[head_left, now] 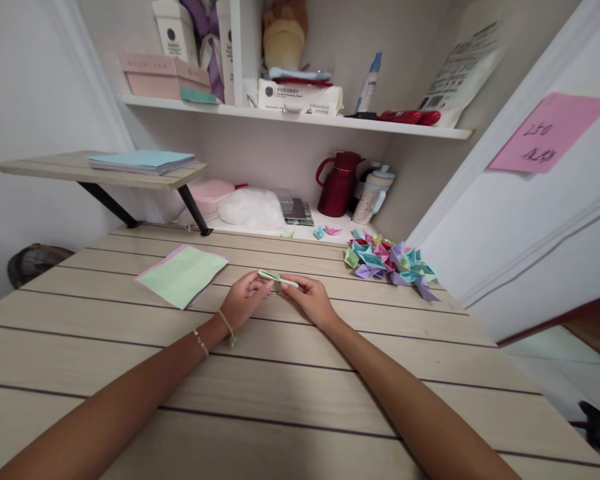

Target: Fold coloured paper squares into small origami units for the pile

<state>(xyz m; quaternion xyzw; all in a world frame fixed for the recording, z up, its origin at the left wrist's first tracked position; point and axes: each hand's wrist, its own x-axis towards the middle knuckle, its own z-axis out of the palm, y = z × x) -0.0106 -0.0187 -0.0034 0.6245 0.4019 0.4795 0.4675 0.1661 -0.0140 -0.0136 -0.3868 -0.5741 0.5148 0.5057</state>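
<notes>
Both hands meet over the middle of the wooden table (280,400). My left hand (246,300) and my right hand (309,297) each pinch one end of a narrow folded strip of light green paper (277,277), held just above the tabletop. The fingers of both hands are closed on it. To the left lies a small stack of flat paper sheets (183,275), green on top with pink and purple edges. A pile of folded paper shapes (390,261) in several colours sits to the right of my hands, near the wall.
A small raised shelf (80,172) with blue sheets stands at the back left. Behind the table are a red jug (338,184), a white bottle (373,193), a clear plastic bag (250,208) and a pink box (210,195). A pink note (547,133) hangs on the right wall.
</notes>
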